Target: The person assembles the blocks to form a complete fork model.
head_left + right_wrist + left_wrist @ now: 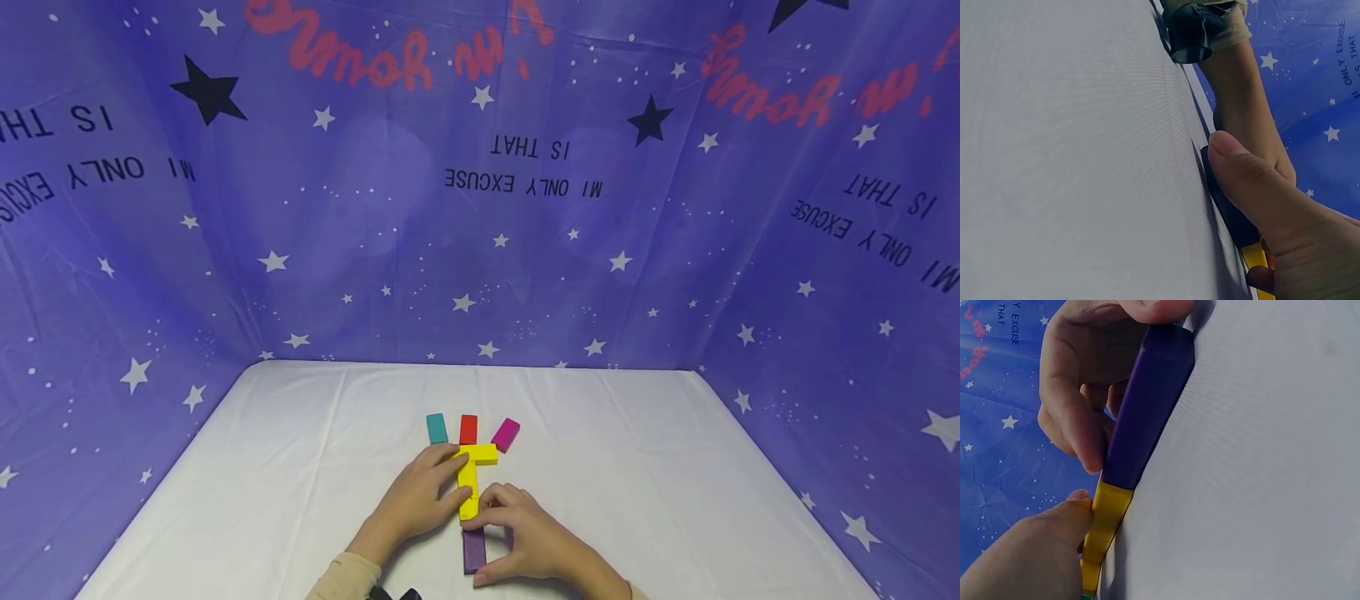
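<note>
A purple block [474,552] lies lengthwise on the white table, its far end meeting the near end of a long yellow block [468,483]. My right hand [534,540] pinches the purple block end to end, thumb at the near end and index finger where it joins the yellow. Across the top of the long yellow block sits a yellow crosspiece [484,454], forming a T. From the left, my left hand [414,498] rests its extended fingers on the crosspiece's left part and its thumb on the long block. Those fingers hide the crosspiece's left end.
Beyond the T, a teal block [437,428], a red block [468,429] and a magenta block [506,434] fan out. White cloth covers the table [637,450]. A purple star-printed curtain [480,250] encloses the back and both sides.
</note>
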`<state>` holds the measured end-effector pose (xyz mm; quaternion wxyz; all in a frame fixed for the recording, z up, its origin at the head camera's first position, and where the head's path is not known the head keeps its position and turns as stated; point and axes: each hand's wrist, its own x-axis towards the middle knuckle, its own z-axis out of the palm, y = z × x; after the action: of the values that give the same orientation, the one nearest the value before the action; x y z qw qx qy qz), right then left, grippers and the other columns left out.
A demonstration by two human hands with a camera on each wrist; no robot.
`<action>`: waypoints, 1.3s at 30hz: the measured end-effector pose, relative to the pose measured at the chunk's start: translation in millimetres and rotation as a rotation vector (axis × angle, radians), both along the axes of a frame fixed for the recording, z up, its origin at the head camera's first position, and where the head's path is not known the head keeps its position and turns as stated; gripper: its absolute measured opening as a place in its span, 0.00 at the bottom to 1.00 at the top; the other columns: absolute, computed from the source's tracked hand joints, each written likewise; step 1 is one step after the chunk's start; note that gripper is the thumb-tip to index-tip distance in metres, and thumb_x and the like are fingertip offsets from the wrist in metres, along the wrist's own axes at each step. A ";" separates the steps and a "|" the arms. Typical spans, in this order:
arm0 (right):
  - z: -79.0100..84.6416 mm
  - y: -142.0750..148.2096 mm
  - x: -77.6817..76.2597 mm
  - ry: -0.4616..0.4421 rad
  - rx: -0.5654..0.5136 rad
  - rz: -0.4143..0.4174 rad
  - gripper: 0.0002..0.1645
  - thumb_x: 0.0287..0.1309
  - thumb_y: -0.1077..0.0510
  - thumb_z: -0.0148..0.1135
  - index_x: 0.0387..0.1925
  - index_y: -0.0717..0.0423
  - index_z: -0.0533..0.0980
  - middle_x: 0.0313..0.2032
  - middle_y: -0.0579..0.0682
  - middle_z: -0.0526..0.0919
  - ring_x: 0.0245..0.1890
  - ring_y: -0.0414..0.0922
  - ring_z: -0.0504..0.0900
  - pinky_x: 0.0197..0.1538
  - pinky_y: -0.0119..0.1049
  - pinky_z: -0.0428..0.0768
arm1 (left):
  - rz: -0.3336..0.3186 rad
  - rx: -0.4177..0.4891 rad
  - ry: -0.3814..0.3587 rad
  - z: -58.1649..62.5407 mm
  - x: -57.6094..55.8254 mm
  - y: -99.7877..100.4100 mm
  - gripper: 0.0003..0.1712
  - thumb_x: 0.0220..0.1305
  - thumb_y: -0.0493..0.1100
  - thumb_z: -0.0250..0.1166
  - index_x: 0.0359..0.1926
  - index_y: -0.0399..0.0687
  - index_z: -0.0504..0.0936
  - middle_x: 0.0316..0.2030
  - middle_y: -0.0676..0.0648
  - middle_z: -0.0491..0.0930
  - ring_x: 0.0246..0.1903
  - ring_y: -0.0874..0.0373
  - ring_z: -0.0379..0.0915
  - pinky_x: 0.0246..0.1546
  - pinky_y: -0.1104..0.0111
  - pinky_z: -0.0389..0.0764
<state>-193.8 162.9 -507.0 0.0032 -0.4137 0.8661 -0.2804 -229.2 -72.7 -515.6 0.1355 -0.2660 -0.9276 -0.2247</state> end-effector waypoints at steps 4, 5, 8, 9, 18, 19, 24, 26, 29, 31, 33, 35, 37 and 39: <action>-0.8 0.6 0.0 0.006 -0.009 0.001 0.35 0.43 0.27 0.72 0.56 0.25 0.78 0.49 0.29 0.71 0.49 0.31 0.67 0.52 0.29 0.71 | 0.004 -0.001 -0.004 -0.5 0.0 0.0 0.31 0.66 0.60 0.62 0.64 0.52 0.77 0.66 0.49 0.73 0.67 0.53 0.67 0.68 0.55 0.71; -0.9 0.7 0.0 0.008 -0.012 0.002 0.35 0.42 0.28 0.72 0.55 0.25 0.79 0.49 0.29 0.71 0.49 0.31 0.67 0.52 0.29 0.71 | 0.005 -0.001 -0.005 -0.5 0.0 0.1 0.31 0.66 0.60 0.61 0.64 0.52 0.77 0.66 0.49 0.73 0.67 0.53 0.66 0.68 0.55 0.71; -1.0 0.9 0.0 0.011 -0.014 -0.001 0.34 0.42 0.28 0.72 0.55 0.25 0.79 0.49 0.29 0.71 0.49 0.31 0.68 0.53 0.30 0.71 | 0.006 -0.001 -0.007 -0.4 0.2 0.2 0.31 0.66 0.60 0.61 0.65 0.52 0.77 0.66 0.50 0.73 0.67 0.53 0.66 0.68 0.55 0.71; -0.9 0.9 0.0 0.010 -0.013 -0.003 0.34 0.42 0.27 0.72 0.55 0.25 0.79 0.49 0.29 0.71 0.49 0.31 0.68 0.53 0.31 0.72 | 0.006 0.000 -0.005 -0.1 0.1 0.2 0.31 0.66 0.60 0.61 0.65 0.52 0.77 0.66 0.50 0.73 0.67 0.53 0.66 0.68 0.55 0.71; -0.4 0.0 -0.1 -0.002 -0.010 -0.012 0.34 0.42 0.27 0.72 0.55 0.25 0.78 0.49 0.29 0.71 0.50 0.32 0.68 0.55 0.32 0.72 | 0.008 -0.002 -0.001 1.1 0.0 0.1 0.31 0.66 0.61 0.61 0.64 0.52 0.78 0.66 0.49 0.73 0.67 0.53 0.67 0.68 0.55 0.71; -0.4 0.0 0.0 -0.002 -0.010 -0.013 0.34 0.42 0.28 0.72 0.55 0.25 0.78 0.49 0.29 0.71 0.50 0.32 0.68 0.55 0.32 0.72 | 0.008 -0.004 -0.002 0.9 0.1 0.2 0.31 0.66 0.61 0.61 0.64 0.52 0.77 0.66 0.49 0.73 0.67 0.52 0.67 0.68 0.54 0.71; -0.4 0.3 0.4 -0.017 -0.014 -0.014 0.35 0.41 0.28 0.73 0.55 0.25 0.78 0.49 0.29 0.71 0.49 0.32 0.68 0.54 0.32 0.71 | 0.010 -0.013 -0.010 -0.3 0.4 0.1 0.31 0.66 0.61 0.61 0.65 0.52 0.77 0.66 0.49 0.73 0.68 0.52 0.66 0.68 0.54 0.71; -0.2 0.4 0.4 -0.019 -0.014 -0.012 0.35 0.41 0.28 0.73 0.55 0.25 0.78 0.49 0.29 0.71 0.49 0.32 0.68 0.53 0.31 0.71 | 0.009 -0.012 -0.007 -0.7 0.4 0.0 0.31 0.66 0.61 0.61 0.65 0.52 0.77 0.66 0.49 0.73 0.68 0.52 0.66 0.68 0.54 0.71; 0.4 0.6 0.3 -0.011 -0.012 -0.007 0.36 0.40 0.28 0.73 0.55 0.25 0.78 0.49 0.30 0.71 0.49 0.31 0.68 0.53 0.30 0.72 | 0.008 -0.005 0.000 -1.5 0.7 -0.2 0.31 0.66 0.61 0.61 0.65 0.52 0.77 0.66 0.48 0.73 0.68 0.52 0.66 0.68 0.54 0.71; 1.2 0.8 0.5 -0.003 -0.010 -0.002 0.37 0.38 0.28 0.73 0.55 0.25 0.78 0.48 0.30 0.71 0.49 0.31 0.68 0.53 0.29 0.72 | 0.009 -0.004 0.004 -1.5 1.3 -0.4 0.31 0.67 0.60 0.60 0.65 0.51 0.77 0.66 0.48 0.73 0.68 0.52 0.66 0.69 0.54 0.70; 2.3 1.0 0.9 -0.001 -0.006 0.004 0.38 0.38 0.28 0.73 0.56 0.26 0.78 0.48 0.30 0.71 0.49 0.31 0.68 0.53 0.28 0.72 | 0.010 -0.002 0.004 -1.7 1.9 -0.5 0.31 0.67 0.60 0.60 0.65 0.51 0.77 0.66 0.48 0.73 0.68 0.52 0.66 0.69 0.54 0.70; 3.3 1.1 1.4 -0.005 -0.005 0.006 0.38 0.38 0.28 0.73 0.56 0.26 0.78 0.48 0.31 0.71 0.49 0.31 0.68 0.52 0.27 0.73 | 0.012 -0.003 0.002 -1.8 2.6 -0.5 0.31 0.68 0.60 0.60 0.65 0.51 0.76 0.67 0.48 0.72 0.69 0.52 0.66 0.69 0.54 0.70; 4.0 1.2 2.0 -0.013 -0.002 0.005 0.38 0.39 0.28 0.73 0.57 0.26 0.78 0.48 0.30 0.71 0.49 0.31 0.68 0.52 0.26 0.73 | 0.015 -0.004 0.000 -2.1 3.3 -0.4 0.31 0.68 0.60 0.59 0.66 0.51 0.76 0.67 0.48 0.72 0.69 0.52 0.65 0.70 0.54 0.69; 4.3 1.2 2.3 -0.017 -0.004 0.000 0.38 0.40 0.28 0.72 0.57 0.26 0.78 0.49 0.30 0.71 0.49 0.31 0.68 0.52 0.27 0.73 | 0.016 -0.006 -0.002 -2.1 4.2 -0.3 0.31 0.68 0.59 0.59 0.66 0.51 0.75 0.67 0.48 0.72 0.69 0.52 0.65 0.70 0.54 0.69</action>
<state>-191.4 164.1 -502.6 0.0097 -0.4115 0.8655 -0.2854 -225.0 -73.0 -517.7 0.1355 -0.2585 -0.9305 -0.2212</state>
